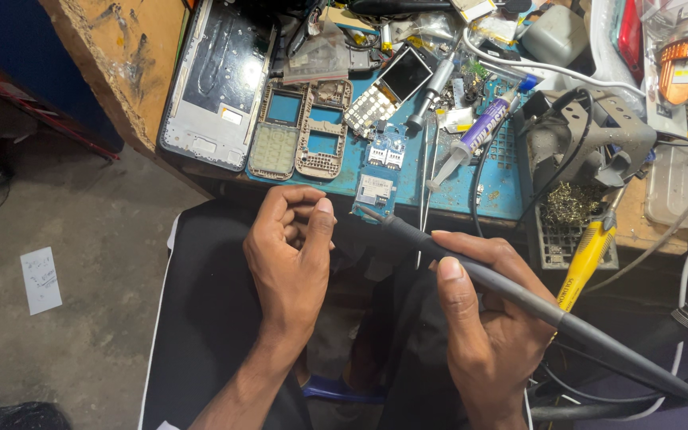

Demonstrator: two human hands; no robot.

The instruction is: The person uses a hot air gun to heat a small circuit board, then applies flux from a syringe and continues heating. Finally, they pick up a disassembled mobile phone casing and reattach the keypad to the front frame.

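A person seated at a cluttered repair bench holds a long, dark grey soldering iron [519,295] in the right hand [487,318], fingers wrapped around its smooth tapering barrel, thumb pressed on top. The iron's fine metal tip [365,211] points at a small circuit board [374,191] lying at the near edge of the blue work mat [408,179]. The left hand [288,255] is loosely curled just beside that board, fingers folded in toward the palm; whether it pinches anything cannot be told.

The work appears to be mid-way: the phone lies fully stripped, and the tip is at the board but not clearly touching it, so reassembly looks to be left.

Beyond the hands, slim steel tweezers [425,171] lie across the mat beside a purple-labelled syringe [475,135]. Two beige plastic phone frames [300,127], perforated with window cut-outs, sit next to a keypad-and-screen module [388,87]. Further left rests a large glossy panel in a pale frame [216,80], on the worn, chipped wooden bench [133,56]. To the right stand a grey metal iron holder [599,135] with brassy cleaning wool [567,203], and a yellow-handled tool [587,259].
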